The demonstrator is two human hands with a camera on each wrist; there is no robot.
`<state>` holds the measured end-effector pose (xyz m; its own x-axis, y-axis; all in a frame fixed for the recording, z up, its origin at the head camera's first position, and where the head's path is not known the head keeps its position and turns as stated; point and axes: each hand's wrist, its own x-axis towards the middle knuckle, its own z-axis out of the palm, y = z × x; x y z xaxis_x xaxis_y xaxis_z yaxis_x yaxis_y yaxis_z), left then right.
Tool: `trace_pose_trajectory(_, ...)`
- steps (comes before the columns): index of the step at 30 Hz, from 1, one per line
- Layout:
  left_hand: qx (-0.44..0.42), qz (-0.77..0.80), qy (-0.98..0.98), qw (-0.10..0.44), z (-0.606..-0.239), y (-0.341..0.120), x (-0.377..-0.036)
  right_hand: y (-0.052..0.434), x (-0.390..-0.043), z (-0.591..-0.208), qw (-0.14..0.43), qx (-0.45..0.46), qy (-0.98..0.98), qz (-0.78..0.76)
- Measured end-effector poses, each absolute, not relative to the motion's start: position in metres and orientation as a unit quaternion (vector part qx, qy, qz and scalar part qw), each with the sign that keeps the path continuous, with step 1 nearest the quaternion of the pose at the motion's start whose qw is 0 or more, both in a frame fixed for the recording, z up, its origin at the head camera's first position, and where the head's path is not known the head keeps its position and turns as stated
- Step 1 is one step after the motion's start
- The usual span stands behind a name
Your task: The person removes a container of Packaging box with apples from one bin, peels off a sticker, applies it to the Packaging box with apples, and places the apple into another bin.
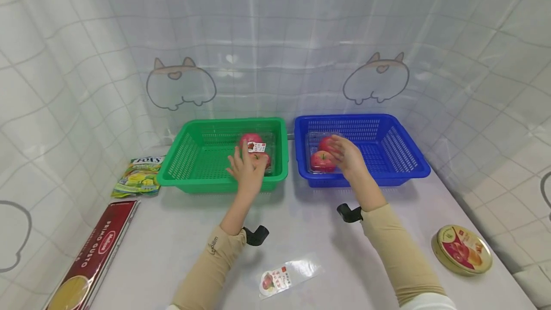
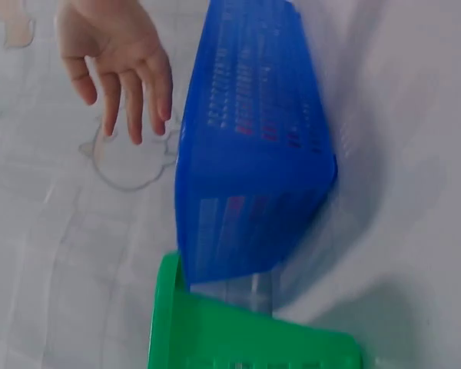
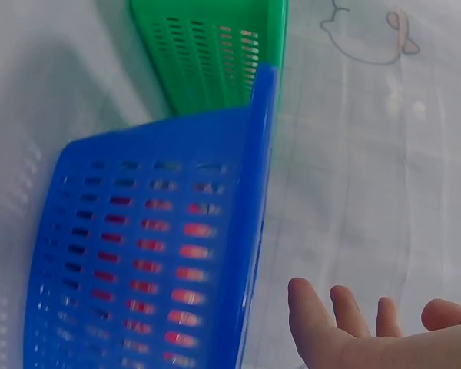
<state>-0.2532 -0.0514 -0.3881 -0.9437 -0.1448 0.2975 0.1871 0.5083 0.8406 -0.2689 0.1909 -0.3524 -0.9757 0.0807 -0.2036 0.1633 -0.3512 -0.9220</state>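
Observation:
My left hand (image 1: 248, 170) is over the right part of the green basket (image 1: 215, 184), fingers spread and holding nothing. Below it lies a clear plastic box with red apples (image 1: 251, 138), bearing a white printed label (image 1: 257, 147); the hand hides part of it. Over the left part of the blue basket (image 1: 370, 176), my right hand (image 1: 350, 157) has loosely extended fingers and nothing in them. A second clear box with red apples (image 1: 322, 162) sits under that hand, partly covered in the head view. In the right wrist view, my right hand (image 3: 369, 338) appears beside the blue rim.
On the table in front lies a clear strip with an apple label (image 1: 275, 280). A round tin (image 1: 462, 249) stands at right. To the left are a yellow-green FOX'S bag (image 1: 138, 176) and a long red Primo Gusto pack (image 1: 96, 252). A patterned curtain (image 1: 275, 61) hangs behind the baskets.

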Motion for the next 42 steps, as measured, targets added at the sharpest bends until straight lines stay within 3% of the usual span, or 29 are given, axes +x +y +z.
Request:
trace_pose_trajectory(14,-0.112,-0.534,-0.833,0.091,-0.396,-0.001,-0.256,0.209,-0.265,-0.362,0.010,0.119,0.613,-0.781)
trace_pose_trajectory(30,-0.147,-0.575,-0.805,0.005,-0.405,0.035,-0.260,0.230,-0.279,-0.375,-0.041,0.154,0.684,-0.712)
trace_pose_trajectory(36,-0.142,-0.581,-0.801,-0.023,-0.413,0.041,-0.260,0.238,-0.293,-0.384,-0.022,0.161,0.705,-0.691)
trace_pose_trajectory(42,-0.123,-0.583,-0.802,-0.047,-0.420,0.046,-0.262,0.245,-0.312,-0.395,0.045,0.164,0.724,-0.668)
